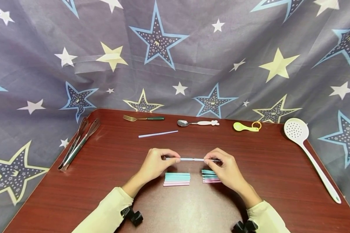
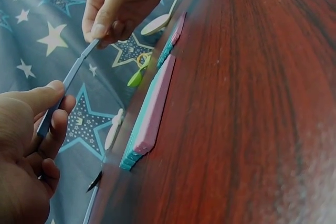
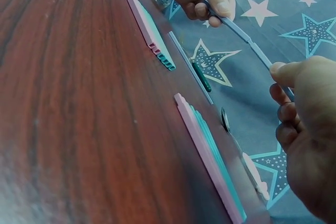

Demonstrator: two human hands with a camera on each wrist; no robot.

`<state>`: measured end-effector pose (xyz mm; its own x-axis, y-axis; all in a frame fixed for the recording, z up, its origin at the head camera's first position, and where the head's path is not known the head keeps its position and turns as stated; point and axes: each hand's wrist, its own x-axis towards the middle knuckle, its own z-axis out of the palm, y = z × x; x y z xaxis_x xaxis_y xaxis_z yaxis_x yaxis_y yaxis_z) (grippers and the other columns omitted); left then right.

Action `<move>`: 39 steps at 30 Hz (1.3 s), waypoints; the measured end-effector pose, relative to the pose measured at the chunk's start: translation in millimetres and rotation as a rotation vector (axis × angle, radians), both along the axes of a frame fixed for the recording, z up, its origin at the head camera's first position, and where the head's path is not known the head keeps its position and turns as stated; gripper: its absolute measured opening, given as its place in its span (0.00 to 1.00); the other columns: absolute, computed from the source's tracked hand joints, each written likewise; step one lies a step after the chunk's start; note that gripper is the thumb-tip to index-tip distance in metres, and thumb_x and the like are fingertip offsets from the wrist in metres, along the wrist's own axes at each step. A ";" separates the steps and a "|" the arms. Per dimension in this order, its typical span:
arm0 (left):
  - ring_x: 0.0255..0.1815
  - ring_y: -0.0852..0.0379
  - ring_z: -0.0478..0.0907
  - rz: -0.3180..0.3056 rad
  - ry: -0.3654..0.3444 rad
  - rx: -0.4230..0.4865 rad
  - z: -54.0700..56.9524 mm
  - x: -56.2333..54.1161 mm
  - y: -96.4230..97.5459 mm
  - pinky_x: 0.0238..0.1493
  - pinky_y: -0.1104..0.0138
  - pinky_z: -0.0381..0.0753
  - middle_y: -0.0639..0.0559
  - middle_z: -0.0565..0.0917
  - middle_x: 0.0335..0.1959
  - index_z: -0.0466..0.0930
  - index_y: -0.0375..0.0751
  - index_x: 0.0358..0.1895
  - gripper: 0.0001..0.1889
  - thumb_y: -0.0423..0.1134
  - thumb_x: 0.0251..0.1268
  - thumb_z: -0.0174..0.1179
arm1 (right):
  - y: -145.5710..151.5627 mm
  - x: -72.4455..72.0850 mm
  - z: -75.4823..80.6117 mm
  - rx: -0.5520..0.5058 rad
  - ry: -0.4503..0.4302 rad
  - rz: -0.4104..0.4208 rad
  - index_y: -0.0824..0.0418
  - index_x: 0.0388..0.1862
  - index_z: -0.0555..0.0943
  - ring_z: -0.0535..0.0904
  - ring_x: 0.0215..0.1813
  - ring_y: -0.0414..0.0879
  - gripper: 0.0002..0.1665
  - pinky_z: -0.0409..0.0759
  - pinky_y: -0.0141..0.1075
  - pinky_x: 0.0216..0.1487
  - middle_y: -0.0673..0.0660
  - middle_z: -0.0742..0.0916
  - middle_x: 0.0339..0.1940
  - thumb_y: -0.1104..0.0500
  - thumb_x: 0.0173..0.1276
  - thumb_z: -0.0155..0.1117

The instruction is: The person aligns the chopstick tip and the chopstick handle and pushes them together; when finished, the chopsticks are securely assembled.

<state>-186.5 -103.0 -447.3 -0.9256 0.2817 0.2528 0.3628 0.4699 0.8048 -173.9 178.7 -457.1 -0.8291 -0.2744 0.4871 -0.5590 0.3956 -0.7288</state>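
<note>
Both hands hold a slim lavender-blue stick (image 1: 188,159) level above the table. My left hand (image 1: 157,163) pinches its left part between thumb and fingers, and my right hand (image 1: 223,165) pinches the right part. A narrower neck (image 3: 251,41) shows between the two parts in the right wrist view. Just below the left hand lies a row of turquoise and pink sticks (image 1: 176,179), with hollow ends visible in the right wrist view. A second row of turquoise and pink sticks (image 1: 209,176) is partly covered by the right hand. Another lavender stick (image 1: 158,134) lies farther back.
Along the back edge lie a green-handled fork (image 1: 144,118), a white-handled spoon (image 1: 197,123) and a yellow-green measuring spoon (image 1: 246,127). Metal tongs (image 1: 78,144) rest at the left edge. A white slotted skimmer (image 1: 312,158) lies along the right edge. A star-patterned cloth (image 1: 192,74) hangs behind.
</note>
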 end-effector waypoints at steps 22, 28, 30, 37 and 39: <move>0.25 0.65 0.77 -0.007 -0.001 0.056 -3.5 0.8 2.3 0.29 0.72 0.74 0.64 0.91 0.32 0.93 0.56 0.37 0.04 0.46 0.59 0.76 | -5.1 3.3 -4.2 0.006 0.074 -0.005 0.54 0.39 0.85 0.80 0.38 0.36 0.11 0.76 0.22 0.43 0.47 0.87 0.35 0.70 0.68 0.70; 0.23 0.60 0.78 -0.012 0.025 0.035 -4.2 0.4 2.1 0.26 0.73 0.73 0.62 0.91 0.30 0.93 0.54 0.38 0.06 0.46 0.59 0.76 | -6.7 4.7 -4.2 -0.016 0.047 0.011 0.54 0.41 0.86 0.81 0.38 0.37 0.14 0.77 0.23 0.42 0.51 0.88 0.36 0.72 0.65 0.71; 0.22 0.59 0.81 -0.018 0.043 0.028 -4.9 0.5 2.0 0.25 0.73 0.73 0.59 0.91 0.28 0.93 0.52 0.39 0.07 0.46 0.60 0.76 | -7.2 4.7 -4.5 -0.010 0.042 0.010 0.54 0.41 0.86 0.80 0.38 0.37 0.13 0.77 0.24 0.42 0.51 0.88 0.36 0.71 0.65 0.71; 0.22 0.69 0.81 -0.046 0.136 -0.005 -7.5 1.7 2.7 0.26 0.75 0.76 0.57 0.91 0.25 0.93 0.52 0.39 0.06 0.46 0.63 0.73 | -7.6 4.4 -4.8 0.024 0.019 -0.003 0.54 0.39 0.85 0.81 0.39 0.35 0.09 0.78 0.24 0.44 0.47 0.87 0.35 0.69 0.68 0.70; 0.22 0.71 0.79 -0.050 0.174 -0.010 -7.4 2.8 2.5 0.26 0.76 0.76 0.60 0.91 0.27 0.93 0.51 0.38 0.05 0.45 0.63 0.74 | -8.2 4.1 -4.8 0.035 0.022 -0.003 0.54 0.39 0.85 0.80 0.40 0.35 0.10 0.77 0.24 0.45 0.47 0.86 0.35 0.69 0.68 0.70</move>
<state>-183.7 -100.5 -454.8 -0.8529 0.3292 0.4052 0.5193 0.4555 0.7231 -169.8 170.6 -461.9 -0.8194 -0.2890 0.4950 -0.5732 0.4228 -0.7019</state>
